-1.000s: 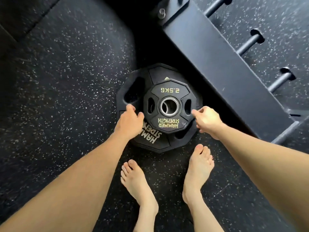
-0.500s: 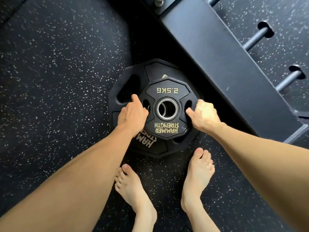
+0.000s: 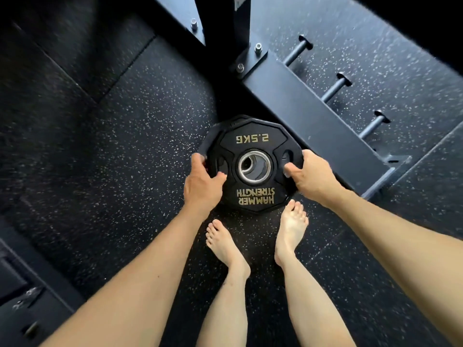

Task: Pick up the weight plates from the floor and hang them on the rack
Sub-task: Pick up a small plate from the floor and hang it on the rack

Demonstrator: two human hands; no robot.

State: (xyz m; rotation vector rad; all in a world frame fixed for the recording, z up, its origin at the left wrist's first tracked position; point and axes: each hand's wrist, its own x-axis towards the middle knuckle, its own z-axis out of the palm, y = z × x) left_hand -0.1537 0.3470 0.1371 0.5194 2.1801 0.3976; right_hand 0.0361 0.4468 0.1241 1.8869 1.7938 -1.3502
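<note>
Head view puts the rack's dark metal beam (image 3: 313, 126) at your 1 o'clock, running diagonally, with three round steel pegs (image 3: 335, 86) jutting from its far side and bolts (image 3: 258, 48) at the joint where an upright meets it. That beam sits just beyond the plate's right edge. Black rubber floor (image 3: 112, 146) with pale flecks spreads all round, seamed into tiles; your bare feet (image 3: 292, 226) stand at 6 o'clock, toes close under the plate. Straight ahead at 12 o'clock is the 2.5KG plate (image 3: 253, 139): black, many-sided, gold lettering, a shiny steel ring at its centre. A second black plate (image 3: 206, 144) peeks out behind its left edge. Your left hand (image 3: 201, 184) grips the plate's left rim at 9 o'clock and your right hand (image 3: 310, 175) clamps the right rim at 3 o'clock, thumbs on its face.
</note>
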